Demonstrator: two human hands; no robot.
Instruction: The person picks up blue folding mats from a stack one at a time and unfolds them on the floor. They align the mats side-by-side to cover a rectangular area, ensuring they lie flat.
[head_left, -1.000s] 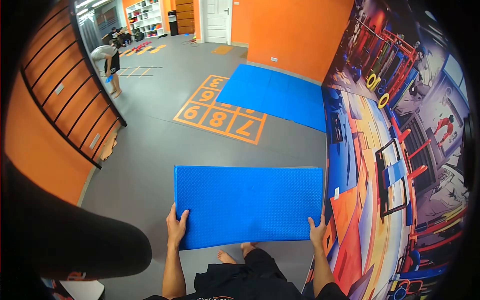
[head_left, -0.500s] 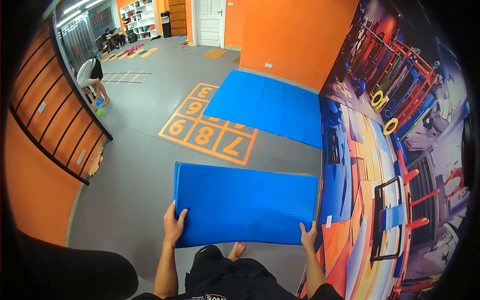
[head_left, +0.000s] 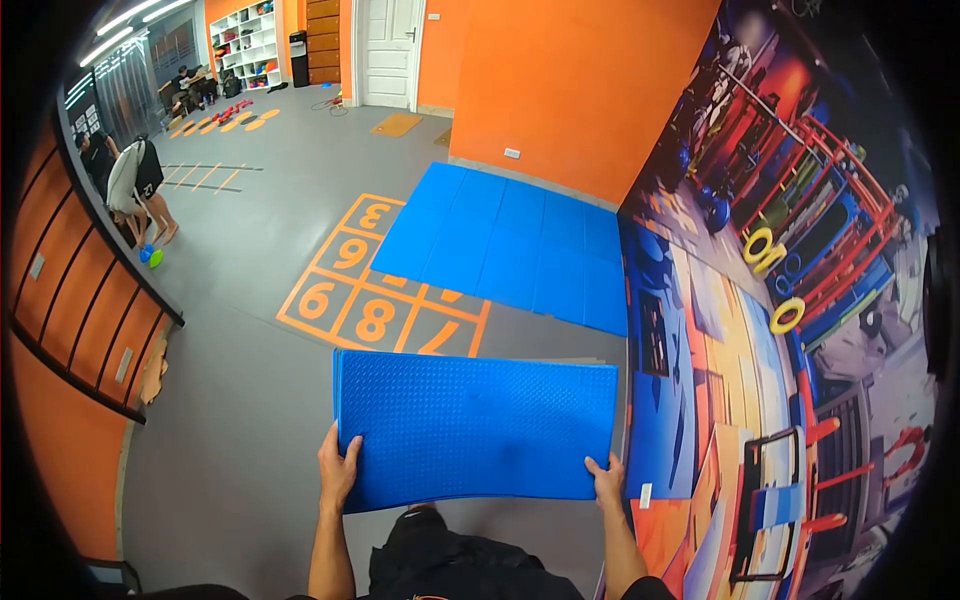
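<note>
Left hand (head_left: 340, 465) and right hand (head_left: 607, 478) grip opposite ends of the mat (head_left: 475, 425), equally near it; its long axis runs left-right, nearer than the floor mat (head_left: 500, 245).

Orange floor grid (head_left: 358, 282) has digits: 3, 6, 9 run down the left column; 8 sits next to 9, then 7, partly hidden by held blue mats (head_left: 475, 430). Others at the edge of the blue floor mat (head_left: 500, 240) are covered, unreadable. Black shorts (head_left: 149, 172) on a bent-over person (head_left: 123, 180) show what looks like 27, small.
</note>
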